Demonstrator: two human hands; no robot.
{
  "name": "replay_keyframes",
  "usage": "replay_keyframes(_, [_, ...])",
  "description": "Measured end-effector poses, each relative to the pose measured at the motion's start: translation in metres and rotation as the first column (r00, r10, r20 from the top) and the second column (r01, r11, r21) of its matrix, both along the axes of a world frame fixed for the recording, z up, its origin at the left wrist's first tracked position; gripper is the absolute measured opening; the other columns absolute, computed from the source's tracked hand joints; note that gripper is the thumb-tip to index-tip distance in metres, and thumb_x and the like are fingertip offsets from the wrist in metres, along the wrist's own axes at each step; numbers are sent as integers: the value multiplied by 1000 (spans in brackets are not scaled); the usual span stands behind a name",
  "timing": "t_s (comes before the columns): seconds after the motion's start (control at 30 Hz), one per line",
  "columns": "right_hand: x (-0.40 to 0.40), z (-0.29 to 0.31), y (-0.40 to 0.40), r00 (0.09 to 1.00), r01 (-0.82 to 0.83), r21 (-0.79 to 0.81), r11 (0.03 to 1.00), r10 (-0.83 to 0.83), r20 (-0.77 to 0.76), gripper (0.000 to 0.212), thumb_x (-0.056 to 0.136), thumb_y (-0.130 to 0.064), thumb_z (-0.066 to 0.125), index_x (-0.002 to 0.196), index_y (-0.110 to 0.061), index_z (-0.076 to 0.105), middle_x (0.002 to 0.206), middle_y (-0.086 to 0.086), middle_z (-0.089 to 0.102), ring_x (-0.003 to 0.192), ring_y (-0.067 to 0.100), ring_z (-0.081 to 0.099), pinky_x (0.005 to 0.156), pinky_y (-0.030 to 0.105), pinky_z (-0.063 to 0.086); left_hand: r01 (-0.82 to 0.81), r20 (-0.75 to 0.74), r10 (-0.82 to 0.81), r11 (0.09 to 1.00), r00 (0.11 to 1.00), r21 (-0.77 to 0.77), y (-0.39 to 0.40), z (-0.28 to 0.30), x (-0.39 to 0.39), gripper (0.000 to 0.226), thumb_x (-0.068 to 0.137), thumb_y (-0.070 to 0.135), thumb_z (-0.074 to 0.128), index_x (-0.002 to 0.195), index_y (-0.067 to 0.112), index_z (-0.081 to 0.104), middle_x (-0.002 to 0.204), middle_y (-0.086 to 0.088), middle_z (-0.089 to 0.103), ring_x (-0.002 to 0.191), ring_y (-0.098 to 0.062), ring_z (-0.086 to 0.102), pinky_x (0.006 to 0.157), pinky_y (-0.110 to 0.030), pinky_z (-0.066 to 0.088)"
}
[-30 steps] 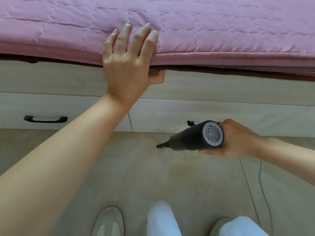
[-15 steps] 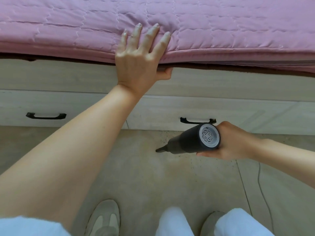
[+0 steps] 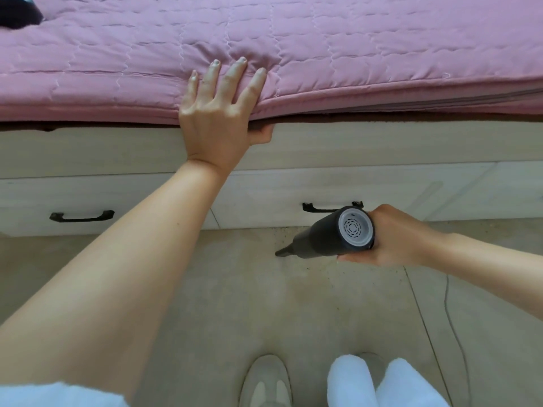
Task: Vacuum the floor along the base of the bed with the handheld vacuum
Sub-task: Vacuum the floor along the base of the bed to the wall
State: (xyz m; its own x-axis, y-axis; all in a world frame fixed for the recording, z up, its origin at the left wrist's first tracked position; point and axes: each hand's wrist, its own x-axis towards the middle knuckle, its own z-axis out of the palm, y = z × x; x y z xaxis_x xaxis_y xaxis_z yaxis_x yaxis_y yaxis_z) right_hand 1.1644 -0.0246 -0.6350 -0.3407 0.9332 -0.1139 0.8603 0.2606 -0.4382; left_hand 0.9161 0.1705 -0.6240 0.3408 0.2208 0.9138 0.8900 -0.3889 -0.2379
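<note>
My right hand (image 3: 402, 236) grips a black handheld vacuum (image 3: 323, 236) with a grey vented rear cap. Its narrow nozzle (image 3: 283, 251) points left and down, almost on the beige floor (image 3: 235, 289), just in front of the bed base (image 3: 293, 148). Dark specks lie on the floor around the nozzle and to its right. My left hand (image 3: 217, 113) rests on the edge of the pink quilt (image 3: 352, 54), with straight fingers on top and the thumb under the edge.
Two light wooden drawers with black handles (image 3: 81, 216) (image 3: 320, 207) form the bed base. A thin cable (image 3: 449, 312) runs over the floor at the right. My shoes (image 3: 266, 380) and white trouser legs (image 3: 352, 383) are at the bottom. A dark object (image 3: 17, 13) lies on the bed's far left.
The vacuum has shifted slightly right along the drawer front, uncovering the drawer handle behind it. My left hand stays on the quilt edge, and the view has tilted up over more of the bed.
</note>
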Motion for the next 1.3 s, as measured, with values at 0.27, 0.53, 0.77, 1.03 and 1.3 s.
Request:
replay_keyframes(0.27, [12,7,-6,999,-5,-77,997,2,-39,39,68,-40,79,65,-48,41,61,-42,51,60,-15,52,56,5,38,0,33,-1,1000,999,17,-1,-3,1,65,81,71,62,128,27,68,129,-2,68,115,-33,66,96,-52,53])
replay_keyframes(0.53, [8,-4,1,997,48,-29,998,-47,58,29,68,-54,74,83,-46,51,65,-29,54,68,3,57,58,10,38,7,62,-8,1000,998,16,-3,-2,2,60,84,67,56,126,26,69,125,0,70,114,-32,67,95,-50,53])
replay_keyframes(0.77, [0,-20,15,990,-4,113,994,-12,140,56,70,-60,68,114,-27,57,83,-12,67,70,14,60,61,21,39,-4,68,3,1000,998,27,-2,-3,3,64,79,71,62,125,26,69,124,0,70,114,-31,67,95,-50,53])
replay_keyframes(1.03, [-2,-34,21,983,-47,164,985,17,180,54,71,-63,60,112,-28,56,85,-10,70,71,17,65,63,30,51,-14,69,12,1000,998,19,-2,-3,3,65,74,67,67,124,27,69,124,-1,70,112,-32,68,94,-50,53])
replay_keyframes(1.3, [-8,-38,23,987,-84,186,979,56,150,56,70,-64,55,109,-25,58,84,-9,71,67,17,65,58,30,52,-10,74,9,1000,997,15,-2,-3,3,66,76,71,64,125,27,70,125,0,70,113,-32,68,94,-51,53])
